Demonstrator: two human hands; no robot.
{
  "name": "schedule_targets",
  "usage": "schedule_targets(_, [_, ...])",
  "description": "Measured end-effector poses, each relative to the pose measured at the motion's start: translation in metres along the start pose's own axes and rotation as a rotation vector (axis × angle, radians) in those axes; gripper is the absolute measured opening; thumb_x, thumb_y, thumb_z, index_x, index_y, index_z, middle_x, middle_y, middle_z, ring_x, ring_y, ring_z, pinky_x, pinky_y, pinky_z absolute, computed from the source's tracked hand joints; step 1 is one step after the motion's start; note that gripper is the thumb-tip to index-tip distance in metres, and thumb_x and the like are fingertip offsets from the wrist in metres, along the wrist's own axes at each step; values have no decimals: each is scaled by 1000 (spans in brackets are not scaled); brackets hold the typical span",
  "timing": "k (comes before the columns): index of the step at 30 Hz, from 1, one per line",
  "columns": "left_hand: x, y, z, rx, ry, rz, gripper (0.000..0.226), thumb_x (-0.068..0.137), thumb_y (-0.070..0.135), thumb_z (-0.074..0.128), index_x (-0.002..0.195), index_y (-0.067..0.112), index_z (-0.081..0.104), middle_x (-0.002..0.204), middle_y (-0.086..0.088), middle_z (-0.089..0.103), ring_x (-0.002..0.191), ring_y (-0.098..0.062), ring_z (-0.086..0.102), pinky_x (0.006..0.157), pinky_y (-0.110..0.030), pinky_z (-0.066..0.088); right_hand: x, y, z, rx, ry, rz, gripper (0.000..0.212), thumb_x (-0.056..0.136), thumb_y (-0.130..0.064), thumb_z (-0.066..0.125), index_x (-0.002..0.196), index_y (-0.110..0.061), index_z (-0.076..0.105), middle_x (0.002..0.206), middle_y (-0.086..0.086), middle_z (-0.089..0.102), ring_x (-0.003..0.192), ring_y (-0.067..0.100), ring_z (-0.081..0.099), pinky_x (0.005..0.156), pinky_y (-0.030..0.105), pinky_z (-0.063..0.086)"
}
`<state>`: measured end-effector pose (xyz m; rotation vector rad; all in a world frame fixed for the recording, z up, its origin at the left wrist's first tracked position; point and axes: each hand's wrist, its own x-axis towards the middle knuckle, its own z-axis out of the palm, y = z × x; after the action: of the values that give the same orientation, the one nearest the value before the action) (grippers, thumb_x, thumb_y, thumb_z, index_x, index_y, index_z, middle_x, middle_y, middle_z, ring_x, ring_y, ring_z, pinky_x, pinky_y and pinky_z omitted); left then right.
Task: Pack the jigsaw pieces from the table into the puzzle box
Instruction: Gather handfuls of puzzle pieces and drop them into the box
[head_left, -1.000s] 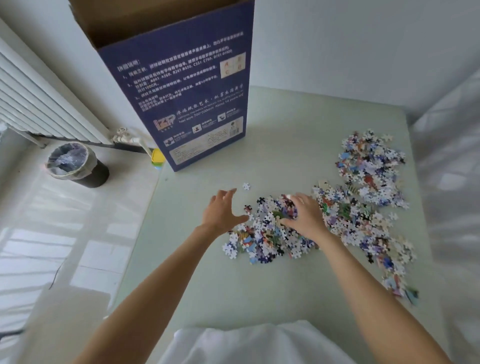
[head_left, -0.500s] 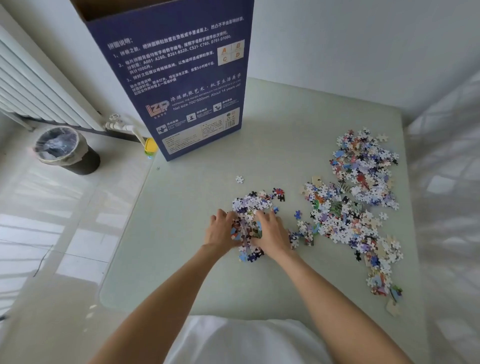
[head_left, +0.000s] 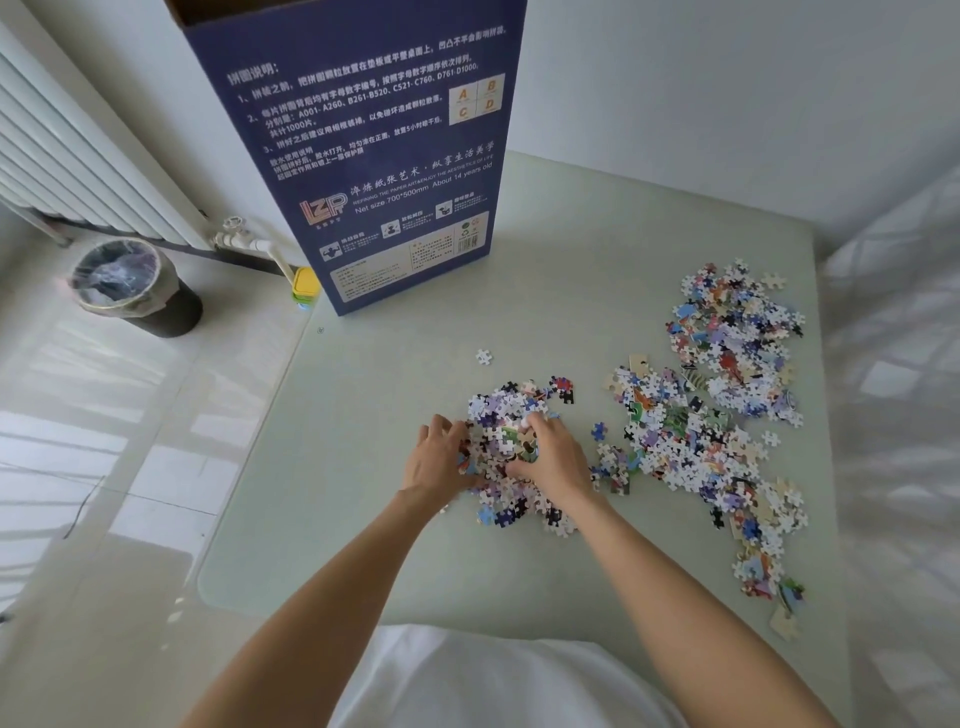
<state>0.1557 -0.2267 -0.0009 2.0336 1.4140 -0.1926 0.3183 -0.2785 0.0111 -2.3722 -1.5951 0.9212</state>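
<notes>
- Your left hand and right hand are cupped toward each other around a small heap of jigsaw pieces, fingers curled in against it from both sides; the pieces are pressed between the palms, though whether any are lifted clear of the table you cannot tell from this view.
- The rest of the task's stock lies well apart to your right: a long scatter of pieces running down the table, with a denser patch at its far end; one stray piece sits alone between your heap and the puzzle box.
- The box stands upright at the table's far left corner, its open top out of frame above; expect to raise each load high to clear the rim.
- These pieces should handle as light, thin card, loose and ready to spill; scoop from beneath with both palms closed tight together rather than pinching; small handfuls will likely leak less through the fingers.
</notes>
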Motion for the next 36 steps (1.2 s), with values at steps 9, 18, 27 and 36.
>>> schedule_targets(9, [-1, 4, 0, -174, -46, -49, 63, 71, 25, 79, 124, 17, 46, 115, -7, 57, 97, -23, 59, 87, -33, 51, 6, -7, 1, -24, 9, 74, 65, 78, -33, 72, 128, -15, 35, 96, 5, 57, 73, 14, 47, 54, 24, 39])
schedule_targets(18, [10, 0, -2, -193, -49, -36, 42, 76, 21, 75, 115, 15, 59, 108, -6, 65, 96, -22, 60, 84, -27, 46, 9, -6, 9, -30, -14, 27, 34, 83, -42, 64, 100, -14, 57, 100, 0, 61, 84, 16, 57, 68, 29, 48])
schedule_targets(27, [14, -7, -10, -276, -63, -78, 23, 77, 24, 75, 96, 14, 66, 82, -1, 64, 70, -17, 53, 59, -22, 38, 7, 2, -2, 98, 104, 94, 42, 84, -41, 64, 119, -17, 60, 85, 1, 69, 42, 1, 37, 47, 15, 33])
schedule_targets(36, [12, -11, -35, -350, 52, -28, 31, 79, 24, 73, 61, 12, 50, 56, 1, 49, 52, -12, 35, 48, -22, 23, 1, 5, -33, 151, 156, 27, 42, 84, -38, 64, 120, -16, 61, 109, 1, 69, 38, -1, 38, 56, 16, 41])
